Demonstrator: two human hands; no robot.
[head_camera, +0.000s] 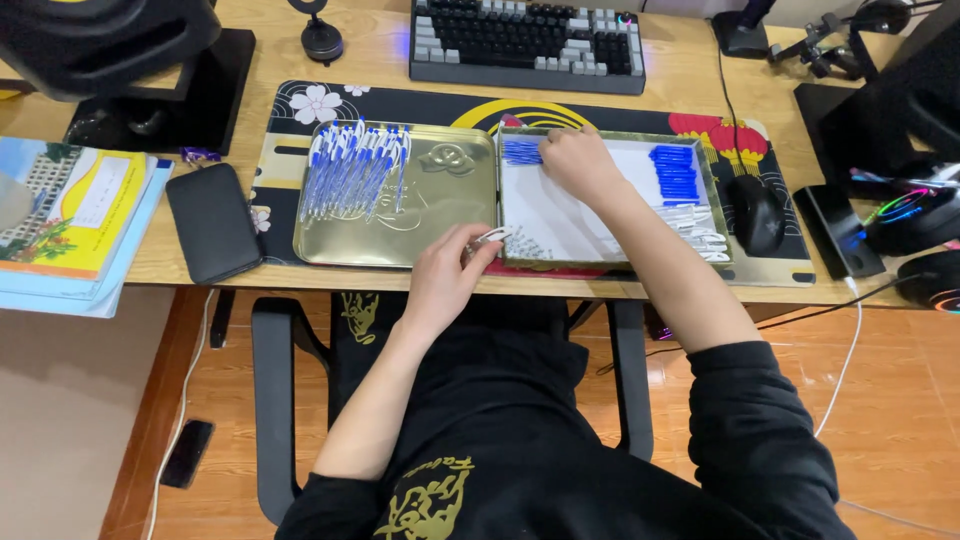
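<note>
We've got a wooden bench (690, 60) here with a patterned desk mat (420, 103) across the middle, keyboard (527, 42) at the far edge, black pouch (213, 222) and a book stack (75, 225) left, mouse (757, 213) right.

Stack of printed booklets (75, 215) at counter's far left edge: rectangular, yellow and light-blue covers with a picture. Small purple wrapper (199, 155) just beside it. Dark phone (187, 452) on the floor, screen off.
</note>
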